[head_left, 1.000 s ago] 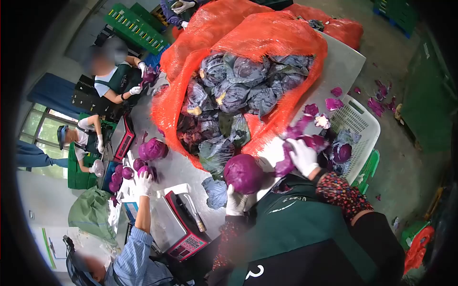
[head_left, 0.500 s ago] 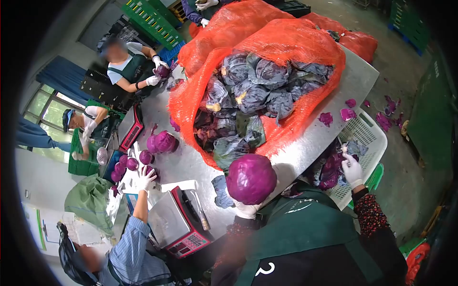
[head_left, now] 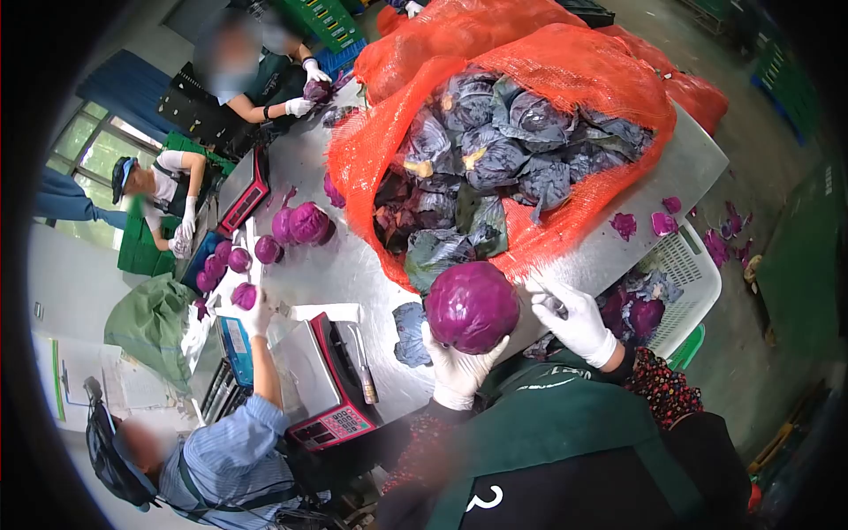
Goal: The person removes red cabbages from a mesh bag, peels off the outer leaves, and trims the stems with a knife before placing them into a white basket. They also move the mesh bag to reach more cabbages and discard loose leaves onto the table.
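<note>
One broad grey metal surface (head_left: 353, 274) fills the middle of the room, bearing an open orange mesh sack (head_left: 574, 62) of dark, leaf-wrapped cabbages (head_left: 495, 161), its mouth turned to the near side, probably for easy reach. At the surface's right edge stands a white slotted plastic basket (head_left: 714, 287) with leafy scraps (head_left: 658, 287) inside. Just before the sack, a round, glossy purple cabbage (head_left: 473, 305) rests in the white-gloved left hand (head_left: 464, 367), palm tipped up, fingers spread and curved beneath, likely to bear its weight. The white-gloved right hand (head_left: 579, 327) hovers beside it, angled inward, fingers loosely half-curled, gripping nothing I can see.
</note>
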The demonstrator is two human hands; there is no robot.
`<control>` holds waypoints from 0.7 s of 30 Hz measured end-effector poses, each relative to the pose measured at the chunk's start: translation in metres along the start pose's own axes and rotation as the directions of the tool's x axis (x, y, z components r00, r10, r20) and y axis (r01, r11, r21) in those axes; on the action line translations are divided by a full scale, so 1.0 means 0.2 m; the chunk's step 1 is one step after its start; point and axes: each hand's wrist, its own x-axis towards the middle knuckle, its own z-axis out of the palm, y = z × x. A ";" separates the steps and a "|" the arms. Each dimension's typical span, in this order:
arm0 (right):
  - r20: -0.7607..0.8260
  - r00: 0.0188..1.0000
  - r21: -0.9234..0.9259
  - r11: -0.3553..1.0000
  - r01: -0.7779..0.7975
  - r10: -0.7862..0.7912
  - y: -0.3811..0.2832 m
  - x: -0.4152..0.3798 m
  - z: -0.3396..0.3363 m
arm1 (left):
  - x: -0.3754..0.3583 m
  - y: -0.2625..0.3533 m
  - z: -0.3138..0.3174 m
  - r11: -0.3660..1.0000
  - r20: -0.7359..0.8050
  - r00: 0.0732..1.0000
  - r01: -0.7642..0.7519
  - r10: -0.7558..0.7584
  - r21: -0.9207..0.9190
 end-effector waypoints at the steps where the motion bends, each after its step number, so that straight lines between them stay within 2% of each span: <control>1: -0.044 0.998 0.061 0.997 0.055 -0.052 -0.02 0.01 0.03 | 0.00 0.00 -0.01 1.000 -0.001 1.000 -0.001 0.001 -0.009; 3: -0.012 0.997 0.032 0.997 0.075 -0.074 -0.10 0.03 0.02 | 0.00 -0.01 -0.02 0.998 -0.084 0.996 -0.013 0.008 -0.059; 7: -0.046 0.984 -0.027 0.985 0.173 -0.174 -0.14 0.05 0.01 | 0.01 -0.03 -0.01 0.994 -0.085 0.996 0.000 -0.010 -0.109; 9: -0.068 0.995 -0.023 0.997 0.073 -0.074 -0.15 0.06 -0.01 | 0.03 -0.03 0.09 0.956 0.064 0.983 0.181 -0.171 -0.231; 10: -0.079 0.996 0.003 0.999 0.046 -0.046 -0.14 0.06 -0.03 | 0.03 -0.01 0.09 0.959 0.062 0.984 0.175 -0.165 -0.222; 11: -0.105 0.994 0.034 0.998 0.048 -0.044 -0.07 0.05 -0.03 | 0.02 0.01 0.08 0.957 0.136 0.981 0.167 -0.137 -0.236; 12: -0.106 0.994 0.075 0.997 -0.012 0.020 0.01 0.03 -0.03 | 0.02 0.04 0.08 0.956 0.208 0.972 0.158 -0.107 -0.247; 13: -0.104 0.991 0.118 0.991 -0.070 0.083 0.06 0.01 -0.05 | 0.02 0.09 0.07 0.962 0.207 0.974 0.143 -0.095 -0.232; 15: -0.066 0.989 0.099 0.987 -0.124 0.131 0.12 -0.02 -0.10 | 0.04 0.21 0.03 0.941 0.375 0.926 0.161 -0.040 -0.298; 17: -0.078 0.989 -0.007 0.992 -0.129 0.128 0.24 -0.06 -0.13 | 0.04 0.31 0.04 0.895 0.439 0.898 0.179 0.021 -0.409; 20: -0.104 0.982 0.005 0.987 -0.158 0.158 0.37 -0.11 -0.15 | 0.02 0.54 -0.01 0.948 0.374 0.906 -0.080 0.198 -0.309; 21: -0.104 0.979 -0.016 0.983 -0.180 0.178 0.39 -0.11 -0.16 | 0.02 0.62 0.00 0.953 0.300 0.925 -0.158 0.235 -0.259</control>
